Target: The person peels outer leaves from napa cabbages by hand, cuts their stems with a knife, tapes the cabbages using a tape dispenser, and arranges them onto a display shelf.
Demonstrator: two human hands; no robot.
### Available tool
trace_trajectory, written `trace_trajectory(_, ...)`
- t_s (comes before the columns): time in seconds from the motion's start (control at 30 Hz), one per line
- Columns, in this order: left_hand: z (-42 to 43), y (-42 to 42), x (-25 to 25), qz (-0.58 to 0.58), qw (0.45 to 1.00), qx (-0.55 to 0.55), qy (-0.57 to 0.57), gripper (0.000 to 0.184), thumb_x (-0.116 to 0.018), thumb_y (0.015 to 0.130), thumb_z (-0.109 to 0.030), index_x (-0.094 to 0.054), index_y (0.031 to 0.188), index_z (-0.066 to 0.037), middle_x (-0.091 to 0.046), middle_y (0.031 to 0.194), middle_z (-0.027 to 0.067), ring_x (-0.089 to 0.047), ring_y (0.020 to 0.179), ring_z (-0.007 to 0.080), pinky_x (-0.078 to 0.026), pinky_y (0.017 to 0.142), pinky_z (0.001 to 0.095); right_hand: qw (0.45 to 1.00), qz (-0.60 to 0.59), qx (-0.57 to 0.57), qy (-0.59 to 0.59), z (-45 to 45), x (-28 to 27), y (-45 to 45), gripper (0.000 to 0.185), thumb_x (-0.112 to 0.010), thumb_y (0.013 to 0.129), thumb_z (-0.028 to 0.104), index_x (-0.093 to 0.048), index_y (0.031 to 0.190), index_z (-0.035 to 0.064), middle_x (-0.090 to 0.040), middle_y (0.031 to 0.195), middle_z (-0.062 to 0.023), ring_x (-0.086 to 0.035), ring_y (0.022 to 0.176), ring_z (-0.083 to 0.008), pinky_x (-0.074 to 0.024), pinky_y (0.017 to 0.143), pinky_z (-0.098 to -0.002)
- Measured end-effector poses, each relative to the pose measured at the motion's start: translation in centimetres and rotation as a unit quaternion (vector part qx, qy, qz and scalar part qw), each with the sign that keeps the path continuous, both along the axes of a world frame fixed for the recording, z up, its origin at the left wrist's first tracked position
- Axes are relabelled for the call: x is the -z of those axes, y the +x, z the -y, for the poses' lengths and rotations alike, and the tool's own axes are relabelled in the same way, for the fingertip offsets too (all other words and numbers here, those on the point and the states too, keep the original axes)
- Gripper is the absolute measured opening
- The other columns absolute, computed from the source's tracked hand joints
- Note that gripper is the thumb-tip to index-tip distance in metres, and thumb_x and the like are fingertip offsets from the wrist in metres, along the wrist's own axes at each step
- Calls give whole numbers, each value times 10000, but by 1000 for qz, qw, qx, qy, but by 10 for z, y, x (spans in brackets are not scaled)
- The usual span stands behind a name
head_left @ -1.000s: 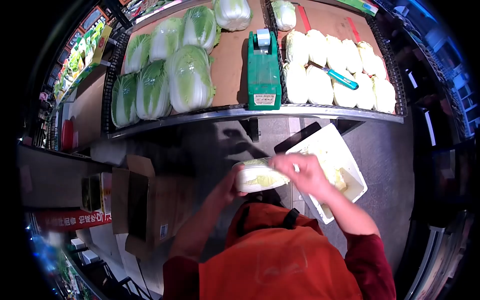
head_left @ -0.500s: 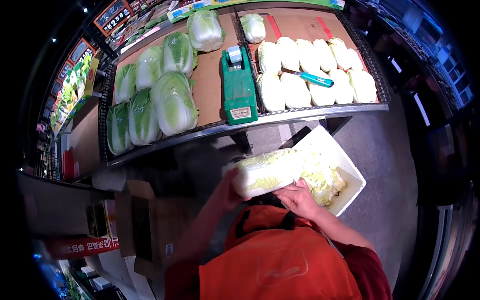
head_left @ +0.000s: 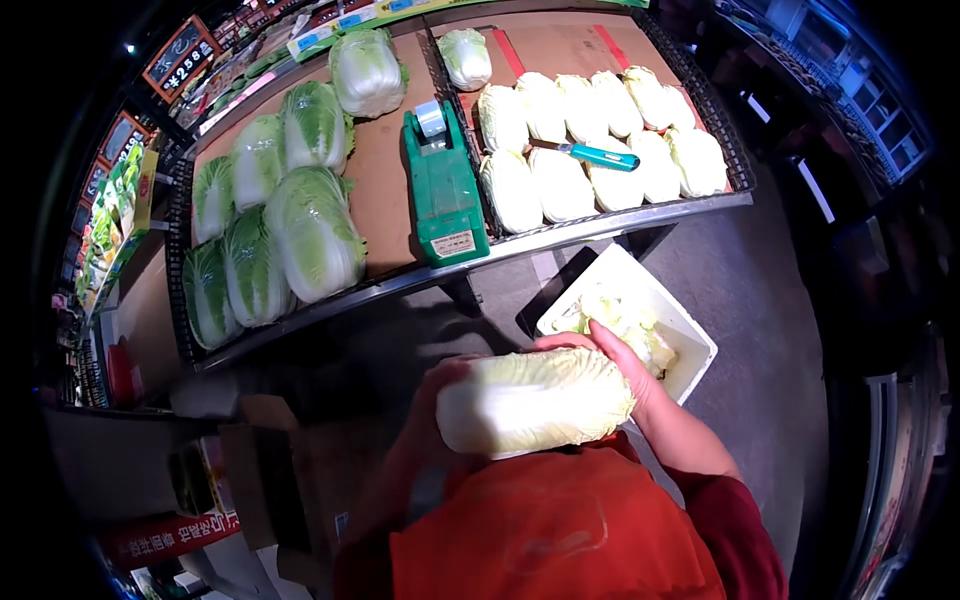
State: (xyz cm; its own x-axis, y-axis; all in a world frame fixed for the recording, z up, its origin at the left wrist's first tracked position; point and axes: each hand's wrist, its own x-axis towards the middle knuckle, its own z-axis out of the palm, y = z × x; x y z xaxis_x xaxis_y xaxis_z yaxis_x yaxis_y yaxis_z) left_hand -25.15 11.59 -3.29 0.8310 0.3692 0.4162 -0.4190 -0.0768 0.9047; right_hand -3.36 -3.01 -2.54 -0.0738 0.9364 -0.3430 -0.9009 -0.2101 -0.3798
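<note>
A long napa cabbage [head_left: 535, 400] lies sideways in front of my orange apron [head_left: 560, 520], held between both hands. My left hand [head_left: 437, 385] grips its white base end, with the fingers partly in shadow and hidden behind it. Around the leafy end wraps my right hand [head_left: 625, 365], thumb raised and fingers along the far side. Just beyond, a white foam box [head_left: 695, 345] on the floor holds loose cabbage leaves [head_left: 630, 325]. A knife with a teal handle [head_left: 605, 157] rests on the pale trimmed cabbages [head_left: 560, 187] on the stand.
A green tape dispenser [head_left: 445, 190] stands on the display between the trimmed cabbages and the greener wrapped cabbages [head_left: 315, 235]. The stand's metal front edge [head_left: 620, 217] runs across ahead of me. At lower left is an open cardboard box [head_left: 265, 470].
The cabbage has come closer to my body and turned somewhat. My right hand has shifted from beneath its near side to around its leafy end. The view has shifted slightly.
</note>
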Motion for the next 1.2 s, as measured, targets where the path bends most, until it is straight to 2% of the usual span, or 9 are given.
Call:
trace_trajectory(0.23,-29,2,-17,8,993,14,114,1012,-898,471,-228,-358,1322,-134,-436,1269,237,-473,1159,351,-418,915,451,951,222,-150,153,-27,-32,26,686,-395,924,488,-439,1261,-108,-451,1317,-231,-429,1243,-288,-295,1060,-367)
trace_trajectory(0.43,-52,-1,-4,-8,998,16,63,964,-877,481,-187,-361,1292,-122,-441,1263,223,-470,1162,340,-414,921,448,626,725,-189,218,-57,-85,18,478,-548,893,314,-496,1260,13,-596,1147,-183,-612,964,-336,-497,818,-361)
trace_trajectory(0.63,-69,-10,5,-28,990,11,-136,982,-856,512,-176,-294,1314,-99,-414,1289,179,-446,1178,294,-398,951,443,438,857,-119,243,-79,-125,-19,466,-593,851,363,-557,1185,39,-546,1218,-115,-456,1213,-263,-336,958,-506)
trace_trajectory(0.73,-87,-12,16,-33,970,-82,-226,1009,-847,562,-222,-230,1351,-97,-395,1308,156,-437,1184,281,-382,976,440,582,749,39,314,-84,-148,-15,294,-660,810,161,-620,1069,28,-603,1097,-121,-522,1133,-288,-399,912,-435)
trace_trajectory(0.83,-98,0,37,39,919,-191,-343,995,-821,614,-294,-205,1371,-102,-364,1343,147,-400,1217,292,-345,1006,439,785,532,93,305,-80,-110,0,179,-657,816,177,-679,835,1,-652,792,-163,-646,765,-276,-500,707,-363)
trace_trajectory(0.93,-109,7,36,84,883,-214,-410,1011,-785,652,-358,-157,1400,-98,-315,1391,139,-357,1255,301,-289,1043,439,892,438,55,101,-93,-68,-8,433,-648,834,196,-515,1213,37,-589,1124,-129,-570,1052,-236,-435,893,-362)
trace_trajectory(1.07,-113,39,14,58,941,-151,-299,999,-778,674,-347,-149,1407,-90,-284,1412,133,-342,1266,298,-281,1052,436,853,458,26,251,-142,-48,-16,1032,-728,769,347,7,1448,96,-164,1480,-101,-209,1357,-212,-148,1096,-384)
trace_trajectory(1.1,-112,50,7,50,959,-127,-248,996,-777,679,-344,-147,1408,-88,-276,1418,132,-339,1269,298,-279,1054,435,850,408,134,304,-160,-44,-22,995,-726,761,158,-10,1447,80,-190,1457,-129,-213,1348,-229,-177,1103,-370)
trace_trajectory(1.2,-109,83,-14,43,994,-59,-84,988,-772,696,-335,-141,1413,-82,-253,1434,128,-328,1277,296,-274,1061,432,968,137,159,141,-166,-61,7,856,-684,798,156,-112,1423,36,-324,1400,-128,-337,1289,-231,-298,1057,-381)
